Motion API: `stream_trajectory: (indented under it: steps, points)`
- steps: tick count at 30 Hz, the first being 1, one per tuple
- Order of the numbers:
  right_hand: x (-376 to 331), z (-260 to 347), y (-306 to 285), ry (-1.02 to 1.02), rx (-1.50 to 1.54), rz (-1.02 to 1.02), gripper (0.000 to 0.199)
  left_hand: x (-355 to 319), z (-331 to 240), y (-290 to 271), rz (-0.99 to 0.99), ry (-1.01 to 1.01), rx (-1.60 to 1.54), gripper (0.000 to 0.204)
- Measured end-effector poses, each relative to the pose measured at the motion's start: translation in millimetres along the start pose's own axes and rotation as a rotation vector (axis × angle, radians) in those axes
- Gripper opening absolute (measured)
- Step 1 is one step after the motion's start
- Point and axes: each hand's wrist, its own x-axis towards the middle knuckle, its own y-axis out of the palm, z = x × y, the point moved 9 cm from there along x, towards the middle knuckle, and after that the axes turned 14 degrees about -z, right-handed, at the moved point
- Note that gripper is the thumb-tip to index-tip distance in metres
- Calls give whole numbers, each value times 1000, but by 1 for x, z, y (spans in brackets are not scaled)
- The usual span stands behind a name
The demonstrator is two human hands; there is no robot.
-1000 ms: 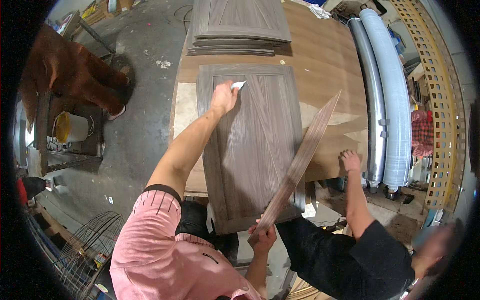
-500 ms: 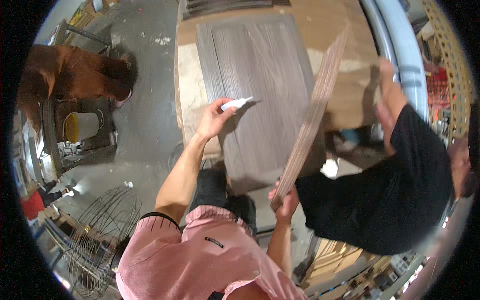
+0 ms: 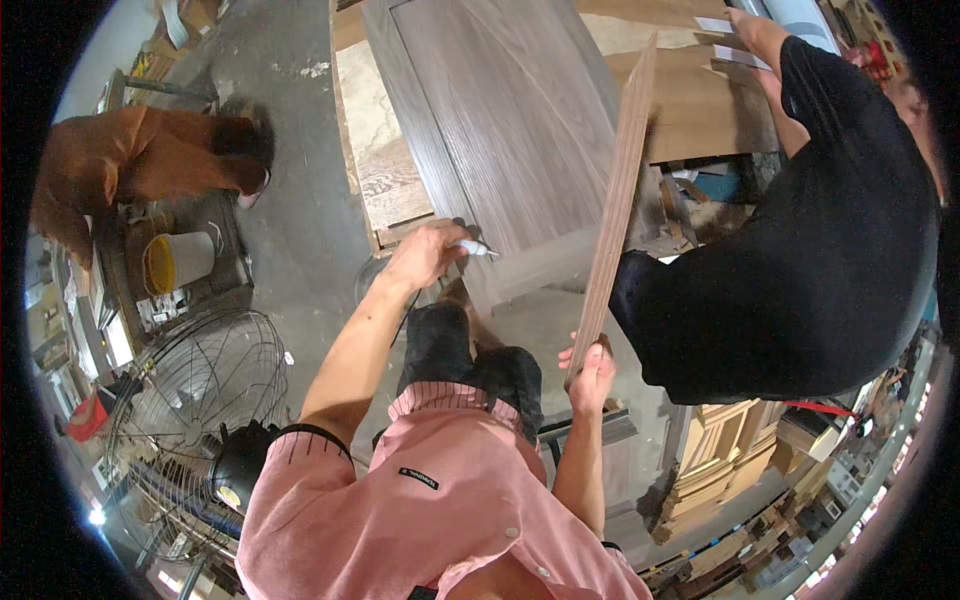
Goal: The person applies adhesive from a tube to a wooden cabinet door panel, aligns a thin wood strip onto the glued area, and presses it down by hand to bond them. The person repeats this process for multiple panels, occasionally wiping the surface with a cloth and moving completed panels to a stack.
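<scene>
My left hand is closed round a small white squeeze bottle. Its thin nozzle points right, over the near left corner of a grey-brown wood-grain panel. I cannot tell whether the tip touches the panel. In my right hand is the near end of a long wood-grain strip. The strip stands tilted up and away from me, its far end beside the panel's right edge.
The panel rests on a worktable. To the right, a co-worker in a black shirt leans over the table, hands near white strips. A wire-cage fan stands at left, near a white bucket. Stacked boards lie behind the co-worker.
My left hand with the bottle has come nearer, from over the panel's middle-left to its near corner. The strip stands more upright. The co-worker has shifted, now with white strips at the hands.
</scene>
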Motion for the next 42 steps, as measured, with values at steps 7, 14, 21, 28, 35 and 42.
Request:
stream_trajectory:
  steps: [7,14,21,28,35,42]
  points:
    - [-12,11,-4,-94,-11,-23,63,-1,-8,5,35,57,96,21]
    - [-8,24,-2,-152,-87,-28,53,-8,-8,6,22,21,194,24]
    - [9,41,3,-242,-167,-60,38,-8,18,-18,-26,-345,-225,22]
    - [23,51,35,-264,-338,-44,33,1,205,-49,-679,-719,-586,24]
    - [47,25,96,-110,-190,16,35,42,270,-54,-679,-817,-381,32]
    - [72,70,151,-237,-221,-100,44,110,156,-129,-859,-359,-75,43]
